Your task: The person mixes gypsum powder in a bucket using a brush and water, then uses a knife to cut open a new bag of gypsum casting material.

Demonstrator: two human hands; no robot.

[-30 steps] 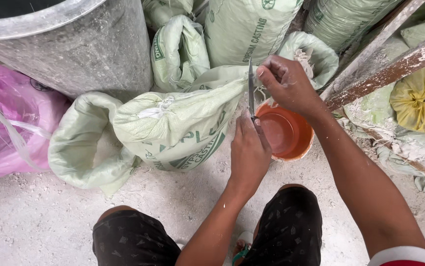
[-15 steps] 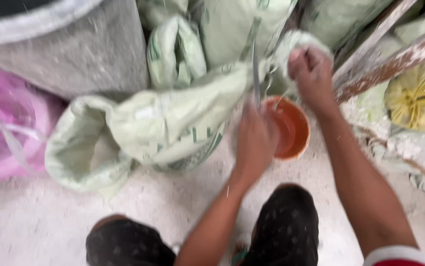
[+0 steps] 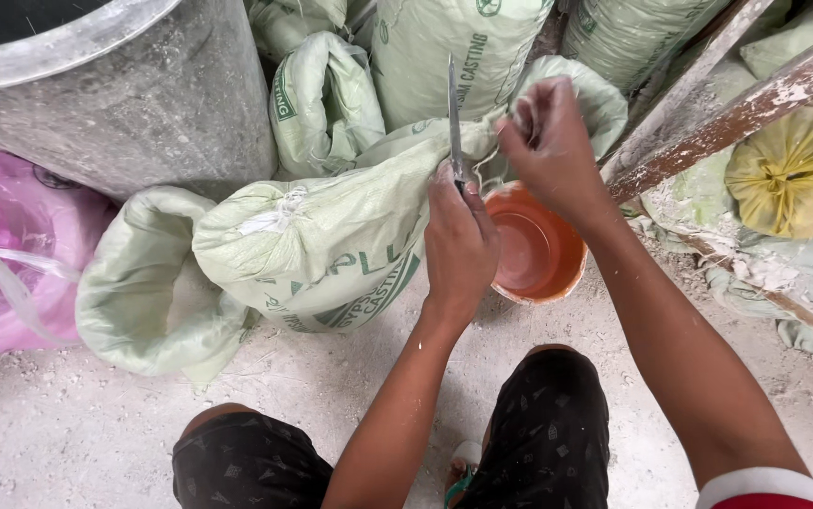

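Note:
A pale green woven sack (image 3: 321,240) lies on its side on the floor in front of me. My left hand (image 3: 460,240) grips a knife (image 3: 453,108) by its handle, blade pointing up, right at the sack's stitched end. My right hand (image 3: 550,141) pinches the sack's thread or top edge just right of the blade. An orange plastic bowl (image 3: 540,256) sits on the floor under both hands, nothing visible inside it.
A large grey metal drum (image 3: 114,94) stands at the back left, a pink plastic bag (image 3: 1,254) beside it. An opened rolled-down sack (image 3: 142,292) lies left. More green sacks (image 3: 444,47) are stacked behind. Wooden beams (image 3: 736,104) and a yellow bag (image 3: 793,174) are at right.
My right hand has lifted and pulled up and right at the sack's end. The knife has risen with my left hand along the seam. The view has steadied after a blur.

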